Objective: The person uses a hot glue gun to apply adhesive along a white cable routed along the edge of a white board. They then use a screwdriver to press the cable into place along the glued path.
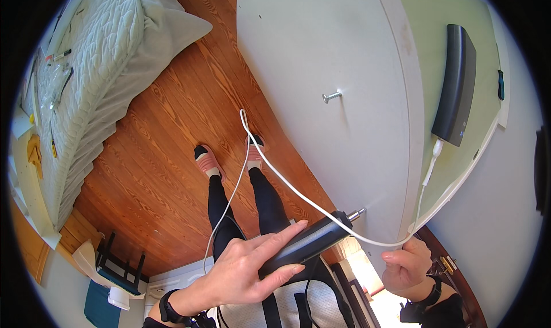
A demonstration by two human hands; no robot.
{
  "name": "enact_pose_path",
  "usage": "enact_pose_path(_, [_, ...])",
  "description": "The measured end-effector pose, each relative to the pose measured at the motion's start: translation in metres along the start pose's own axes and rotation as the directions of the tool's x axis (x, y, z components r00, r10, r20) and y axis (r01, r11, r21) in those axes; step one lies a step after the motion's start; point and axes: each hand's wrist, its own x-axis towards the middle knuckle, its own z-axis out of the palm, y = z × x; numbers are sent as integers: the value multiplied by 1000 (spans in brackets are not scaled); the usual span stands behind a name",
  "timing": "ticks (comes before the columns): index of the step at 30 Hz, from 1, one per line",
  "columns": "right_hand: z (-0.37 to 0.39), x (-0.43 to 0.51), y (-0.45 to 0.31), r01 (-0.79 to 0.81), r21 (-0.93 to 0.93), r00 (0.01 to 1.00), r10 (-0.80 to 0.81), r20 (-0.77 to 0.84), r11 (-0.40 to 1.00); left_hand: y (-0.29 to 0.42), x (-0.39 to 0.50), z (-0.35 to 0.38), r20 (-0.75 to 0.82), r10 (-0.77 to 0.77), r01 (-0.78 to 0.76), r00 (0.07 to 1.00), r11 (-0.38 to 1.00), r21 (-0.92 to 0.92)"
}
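My left hand (254,259) is closed around a black electric screwdriver (310,242), index finger and thumb along its body. The metal tip meets a screw at the face of a white panel (297,69), near the panel's lower end. Farther up, another screw (332,96) sticks out of the same face. My right hand (407,263) is at the panel's lower right edge with its fingers curled; whether it grips the edge cannot be told. A white cable (292,188) loops in front of the screwdriver and runs to a dark power bank (456,86) on a pale green surface.
At the left, a quilted mattress (107,39) bears tools and plastic bags. My slippered feet stand on the wooden floor (163,125). A black-framed stool (122,263) is at the lower left. A teal-handled tool (500,85) lies at the far right edge.
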Motion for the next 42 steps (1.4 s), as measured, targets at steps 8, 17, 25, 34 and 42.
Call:
enact_pose_path(8, [0,-2,1,-19,24,1000,19,-3,1000,-2,-1,2,-24,31,-31,999,999,22])
enact_pose_path(17, [-1,-4,0,-34,27,999,34,-1,999,3,-3,-2,51,-126,128,991,991,-27])
enact_pose_path(25, [5,-11,1,-37,44,995,41,-92,998,2,-3,-3,46,-108,109,993,994,-3])
enact_pose_path(34, [9,-12,2,-6,36,992,10,-130,999,-1,-3,-5,59,-99,99,993,995,0])
enact_pose_path(42, [8,-14,3,-12,31,992,16,-122,999,2,-3,-5,64,-105,105,992,994,9])
